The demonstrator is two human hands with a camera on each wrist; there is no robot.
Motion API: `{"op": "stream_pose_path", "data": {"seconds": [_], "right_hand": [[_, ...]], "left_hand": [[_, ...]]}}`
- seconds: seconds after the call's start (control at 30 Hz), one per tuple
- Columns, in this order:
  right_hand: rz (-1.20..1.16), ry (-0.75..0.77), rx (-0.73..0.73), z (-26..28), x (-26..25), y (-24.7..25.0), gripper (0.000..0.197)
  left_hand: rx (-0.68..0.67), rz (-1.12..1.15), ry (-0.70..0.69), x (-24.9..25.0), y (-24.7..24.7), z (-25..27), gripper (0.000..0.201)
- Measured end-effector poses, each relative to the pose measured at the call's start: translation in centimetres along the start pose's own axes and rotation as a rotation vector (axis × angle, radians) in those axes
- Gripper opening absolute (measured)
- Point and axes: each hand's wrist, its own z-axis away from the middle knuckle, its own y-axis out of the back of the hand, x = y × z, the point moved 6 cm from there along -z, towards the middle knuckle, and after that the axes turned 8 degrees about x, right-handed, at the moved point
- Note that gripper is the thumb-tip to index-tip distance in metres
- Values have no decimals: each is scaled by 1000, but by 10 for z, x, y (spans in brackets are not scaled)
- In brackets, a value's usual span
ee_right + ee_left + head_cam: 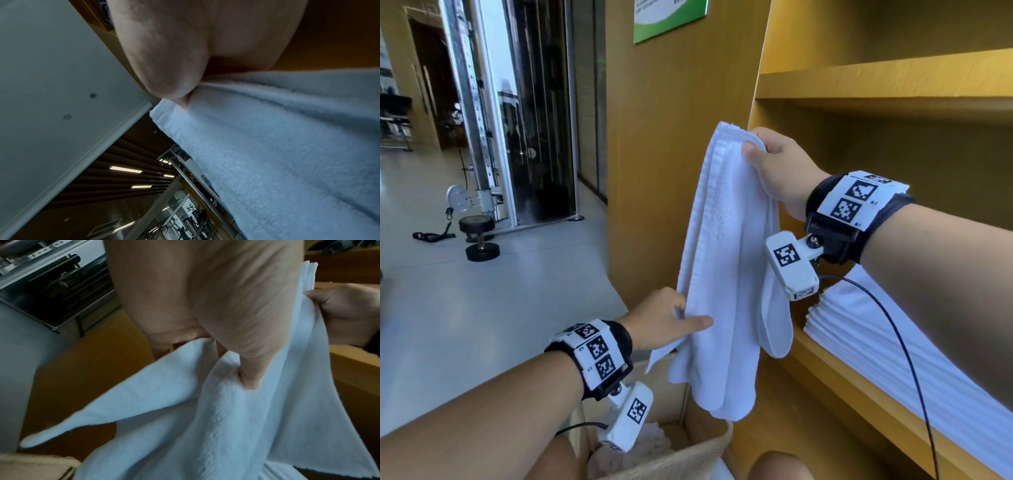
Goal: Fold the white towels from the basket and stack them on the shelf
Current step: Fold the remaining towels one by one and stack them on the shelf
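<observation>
Both hands grip one white towel (726, 274) hanging folded above the basket (688, 455): right hand (780, 171) pinches its top edge, left hand (664, 318) pinches its lower side edge, beside the shelf (859, 394).

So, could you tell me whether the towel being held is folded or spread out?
Folded lengthwise: the towel hangs as a narrow layered strip, right hand pinching its top, left hand gripping lower.

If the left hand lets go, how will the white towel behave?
Probably floppy: the white towel hangs limp in long folds from the right hand. Likely light, since a pinch at its top edge carries it. Released by the left hand, its lower part would probably swing and dangle above the basket.
</observation>
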Motion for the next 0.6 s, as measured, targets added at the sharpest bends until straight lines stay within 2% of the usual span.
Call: {"op": "stream_pose_path", "data": {"seconds": [0.1,0.23,0.33,0.37,0.43,0.5,0.6], "right_hand": [[-5,-7,19,-4,5,4,17],[-13,-32,45,-5,13,11,27],[-14,-32,71,-5,16,20,20],[-13,-34,83,-6,17,24,17],[-3,-42,116,-6,22,34,16],[10,-64,147,-6,29,44,18],[46,-117,179,-5,46,59,21]], "left_hand": [[9,-26,34,-15,-8,1,67],[-6,-27,81,-28,-19,2,40],[-88,-28,59,-31,-28,5,21],[-103,-49,48,-32,-29,7,21],[-77,-126,18,-36,-24,5,39],[-24,-183,3,-38,-18,4,49],[90,-151,26,-43,-6,2,54]]}}
